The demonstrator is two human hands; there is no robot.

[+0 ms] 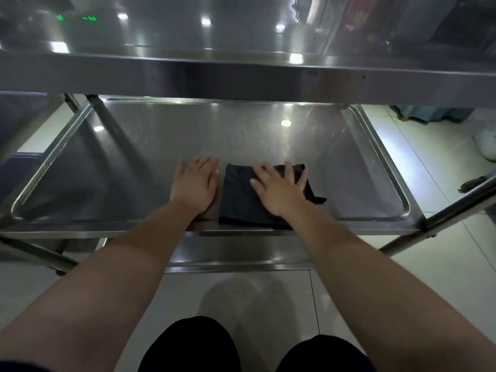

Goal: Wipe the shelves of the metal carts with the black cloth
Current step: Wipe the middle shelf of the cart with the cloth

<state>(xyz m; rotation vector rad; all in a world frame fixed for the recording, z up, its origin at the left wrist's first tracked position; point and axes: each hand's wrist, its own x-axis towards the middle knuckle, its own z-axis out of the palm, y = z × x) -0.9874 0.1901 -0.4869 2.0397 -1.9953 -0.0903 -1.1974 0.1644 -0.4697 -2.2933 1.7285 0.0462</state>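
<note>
Now two flat hands, neither in a grip: right hand (279, 187) on one black cloth (241, 200), left hand (195, 181) on shelf (107, 157).

The right hand (279, 189) lies flat over the black cloth (241, 200), hiding the cloth's middle and right part. The upper shelf (241, 73) crosses the view and hides the far edge of the middle shelf (268, 135); its top shows only blurred reflections. The lowest shelf (236, 253) is mostly hidden beneath the middle one. A white shoe (487, 145) is cut off by the right edge. Both forearms run out of the bottom edge.
</note>
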